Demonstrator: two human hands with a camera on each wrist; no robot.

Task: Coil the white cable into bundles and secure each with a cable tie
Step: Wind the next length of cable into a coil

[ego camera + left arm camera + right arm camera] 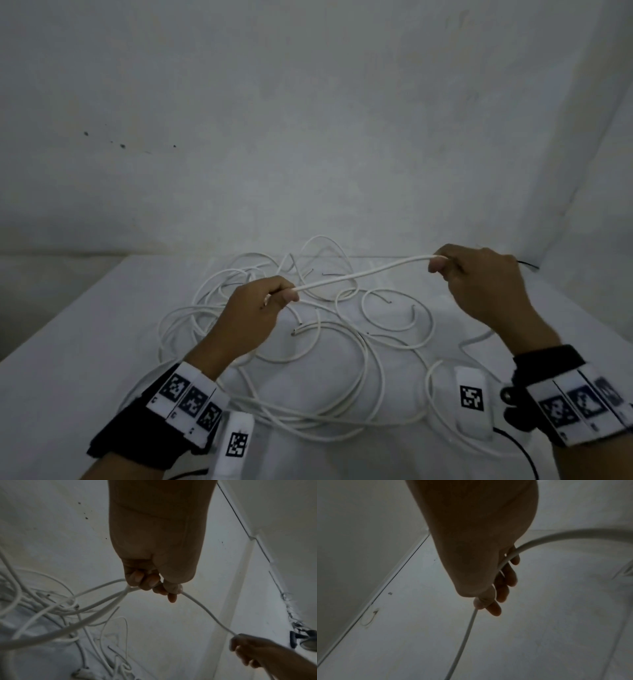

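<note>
White tabletop [85,342], tangled cable [363,273]: one span pinched by left hand [255,308] and right hand [479,277] (fingers curled); even loops advised.

A plain white flat counter [85,342] set against the pale wall carries a loose tangle of thin white cable [308,370] lying in overlapping loops.

The left hand [255,306] is raised, fingers curled, thumb and forefinger pinching the cable [363,274]. The right hand [479,281] is held higher and farther out, fingers [508,577] curled round the same cable. Both wrists wear marker bands.
</note>
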